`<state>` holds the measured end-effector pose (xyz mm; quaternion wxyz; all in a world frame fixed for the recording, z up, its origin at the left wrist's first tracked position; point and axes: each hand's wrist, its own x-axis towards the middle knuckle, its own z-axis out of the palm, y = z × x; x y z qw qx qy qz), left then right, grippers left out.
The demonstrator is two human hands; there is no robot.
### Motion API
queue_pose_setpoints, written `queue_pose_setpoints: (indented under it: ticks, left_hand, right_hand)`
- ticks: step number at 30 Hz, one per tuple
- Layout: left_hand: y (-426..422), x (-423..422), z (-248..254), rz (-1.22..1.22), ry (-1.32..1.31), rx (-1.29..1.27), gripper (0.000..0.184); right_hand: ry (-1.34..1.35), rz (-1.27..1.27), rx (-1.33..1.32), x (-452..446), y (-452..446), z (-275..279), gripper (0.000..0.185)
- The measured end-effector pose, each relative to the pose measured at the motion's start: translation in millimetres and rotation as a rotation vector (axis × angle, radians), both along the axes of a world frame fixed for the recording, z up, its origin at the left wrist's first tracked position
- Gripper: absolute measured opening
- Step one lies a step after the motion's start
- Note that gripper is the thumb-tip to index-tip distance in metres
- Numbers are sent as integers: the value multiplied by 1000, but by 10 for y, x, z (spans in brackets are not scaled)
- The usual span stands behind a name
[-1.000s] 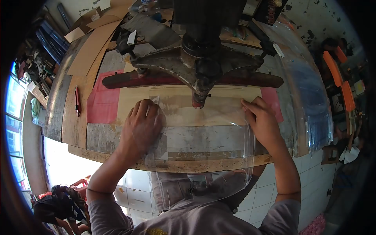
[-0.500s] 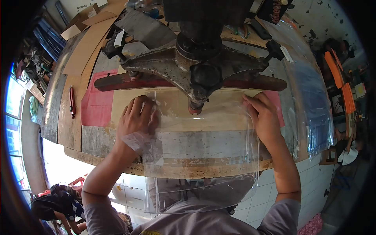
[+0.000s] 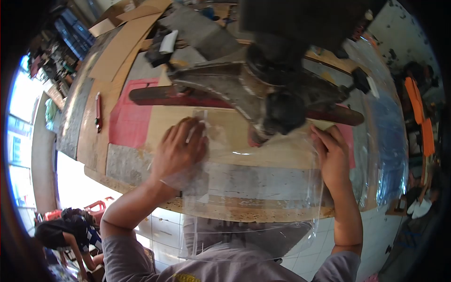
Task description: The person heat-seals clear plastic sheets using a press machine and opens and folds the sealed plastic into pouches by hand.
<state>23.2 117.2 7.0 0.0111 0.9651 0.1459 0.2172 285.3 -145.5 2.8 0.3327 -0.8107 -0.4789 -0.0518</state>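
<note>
In the head view, the clear plastic sheet (image 3: 263,183) lies in front of the dark bar (image 3: 155,95) of a machine and hangs over the near edge of the table (image 3: 127,164). The right hand (image 3: 332,145) pinches its far right corner between thumb and finger. The left hand (image 3: 181,145) rests at its left side with bent fingers; whether it grasps the film, one cannot tell. A red cutter (image 3: 98,113) lies well apart, left of a pink sheet (image 3: 129,117).
</note>
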Motion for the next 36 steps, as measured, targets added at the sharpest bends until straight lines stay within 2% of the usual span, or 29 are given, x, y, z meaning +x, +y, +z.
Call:
queue_pose_setpoints:
  ticks: [7, 19, 34, 36]
  left_hand:
    - [-1, -36, -30, -7, -46, -25, 32]
    - [1, -53, -49, 0, -57, -56, 33]
    - [-22, -56, -5, 14, -34, -72, 36]
    - [-26, -55, -6, 23, -37, -59, 36]
  right_hand:
    - [40, -63, -103, -61, 5, 81, 34]
    - [-27, -20, -64, -80, 71, 115, 30]
    - [36, -33, -84, -60, 35, 85, 35]
    - [-22, -29, -92, -69, 47, 105, 34]
